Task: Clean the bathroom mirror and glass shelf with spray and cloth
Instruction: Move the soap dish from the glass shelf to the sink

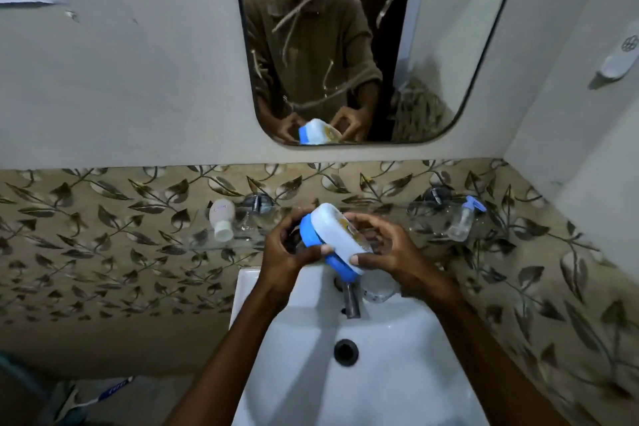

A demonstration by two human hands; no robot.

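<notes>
A white jar with a blue lid (337, 237) is tilted on its side between my two hands, above the back of the sink. My left hand (288, 251) grips the blue lid end. My right hand (383, 252) holds the white body. The mirror (432, 45) on the wall above carries smeared streaks and reflects me and the jar. The glass shelf (214, 244) runs along the leaf-patterned tiles behind my hands. A clear spray bottle with a blue pump head (463, 220) stands on the shelf at the right. No cloth is in view.
A small white bottle (221, 220) stands upside down on the shelf at the left. Below my hands are the white sink (397, 373) and its metal tap (351, 301). A white holder (619, 55) hangs on the right wall. A toothbrush (110, 392) lies at the lower left.
</notes>
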